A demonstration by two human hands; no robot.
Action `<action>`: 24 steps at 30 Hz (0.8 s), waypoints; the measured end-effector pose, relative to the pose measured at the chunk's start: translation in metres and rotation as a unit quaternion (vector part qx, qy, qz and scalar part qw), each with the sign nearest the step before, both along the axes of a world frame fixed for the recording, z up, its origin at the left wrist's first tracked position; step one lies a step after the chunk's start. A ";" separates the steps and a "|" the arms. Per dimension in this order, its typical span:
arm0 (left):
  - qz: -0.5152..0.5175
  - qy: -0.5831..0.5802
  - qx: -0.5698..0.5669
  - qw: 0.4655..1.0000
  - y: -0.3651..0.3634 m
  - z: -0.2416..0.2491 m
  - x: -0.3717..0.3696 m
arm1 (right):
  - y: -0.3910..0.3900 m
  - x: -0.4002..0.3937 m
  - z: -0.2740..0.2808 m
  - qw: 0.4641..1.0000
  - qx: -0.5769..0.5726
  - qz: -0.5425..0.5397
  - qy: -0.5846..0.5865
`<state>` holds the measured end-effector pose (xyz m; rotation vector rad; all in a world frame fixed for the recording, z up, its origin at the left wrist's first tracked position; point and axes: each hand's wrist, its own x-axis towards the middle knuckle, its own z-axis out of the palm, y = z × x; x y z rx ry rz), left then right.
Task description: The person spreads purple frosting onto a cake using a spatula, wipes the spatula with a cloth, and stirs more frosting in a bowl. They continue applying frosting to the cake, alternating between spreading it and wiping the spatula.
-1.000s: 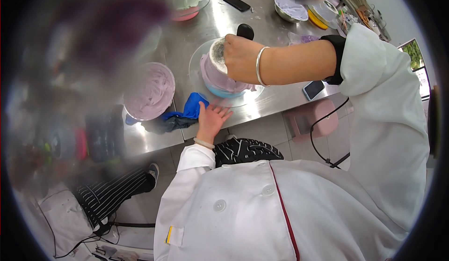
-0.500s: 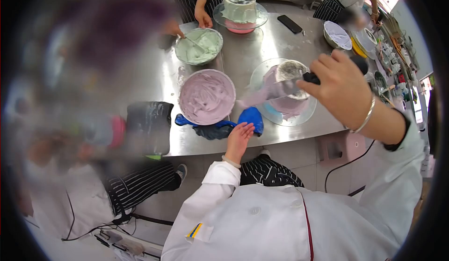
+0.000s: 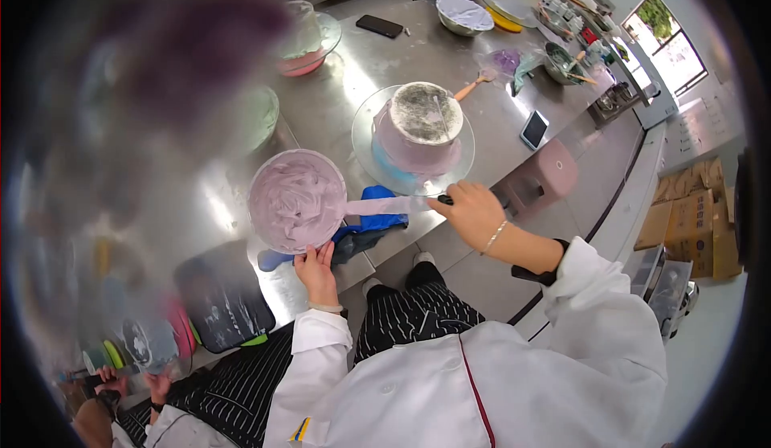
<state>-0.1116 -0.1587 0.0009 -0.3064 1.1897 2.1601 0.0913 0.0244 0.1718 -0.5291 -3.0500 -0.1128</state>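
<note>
My right hand [image 3: 474, 216] grips the black handle of a palette knife [image 3: 385, 206]. Lilac cream coats its long blade, and the tip meets the right rim of a bowl of lilac cream [image 3: 341, 176]. At the near side of that bowl, my left hand [image 3: 317, 275] holds the rim between thumb and fingers. Beyond the knife stands a round cake [image 3: 418, 147], with lilac cream on its side and a patchy grey-white top. It rests on a clear glass turntable [image 3: 365, 139]. Blue cloth [image 3: 384, 219] lies at the table's edge under the blade.
A black phone [image 3: 379, 25] and a second phone [image 3: 533, 130] lie on the steel table [image 3: 337, 78]. Another cream bowl [image 3: 466, 18] stands at the back. A pink stool [image 3: 542, 176] is right of the table. Another person's hands [image 3: 157, 384] show lower left.
My right hand has brought the palette knife down from above the cake to the bowl's rim. My left hand has moved left onto the bowl. The view has turned right.
</note>
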 end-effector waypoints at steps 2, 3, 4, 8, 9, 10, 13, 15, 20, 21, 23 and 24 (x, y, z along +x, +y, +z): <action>-0.005 0.003 -0.009 1.000 -0.002 0.007 0.002 | 0.000 0.008 0.021 0.999 -0.017 -0.004 -0.029; -0.005 0.007 -0.016 1.000 -0.004 0.009 0.002 | -0.004 0.003 0.006 0.999 -0.049 -0.006 0.009; -0.005 0.012 -0.023 1.000 -0.006 0.010 0.002 | -0.011 -0.010 -0.017 0.995 -0.070 0.002 0.066; -0.005 0.003 -0.009 1.000 -0.010 0.006 0.000 | -0.043 -0.048 -0.085 0.992 -0.088 -0.019 0.092; 0.010 -0.002 -0.020 1.000 -0.012 0.006 -0.003 | -0.045 -0.038 -0.092 0.990 -0.101 -0.030 0.091; 0.022 -0.006 -0.032 0.999 -0.014 0.006 -0.005 | -0.046 -0.027 -0.090 0.988 -0.116 -0.043 0.091; 0.001 0.023 0.014 1.000 -0.020 -0.008 0.007 | -0.037 0.053 -0.064 0.977 -0.183 -0.075 0.086; 0.004 0.023 0.058 0.998 -0.004 -0.008 0.030 | -0.033 0.097 -0.052 0.952 -0.248 -0.108 0.144; -0.184 -0.043 0.017 0.982 0.073 0.002 0.077 | -0.029 0.134 -0.076 0.797 -0.404 -0.375 0.246; -0.181 -0.029 -0.004 0.983 0.094 0.002 0.074 | -0.024 0.131 -0.081 0.736 -0.432 -0.466 0.236; -0.177 -0.014 -0.026 0.984 0.131 0.003 0.063 | -0.003 0.119 -0.103 0.730 -0.422 -0.478 0.246; -0.184 0.002 0.025 0.983 0.146 0.004 0.055 | 0.009 0.112 -0.109 0.727 -0.412 -0.487 0.254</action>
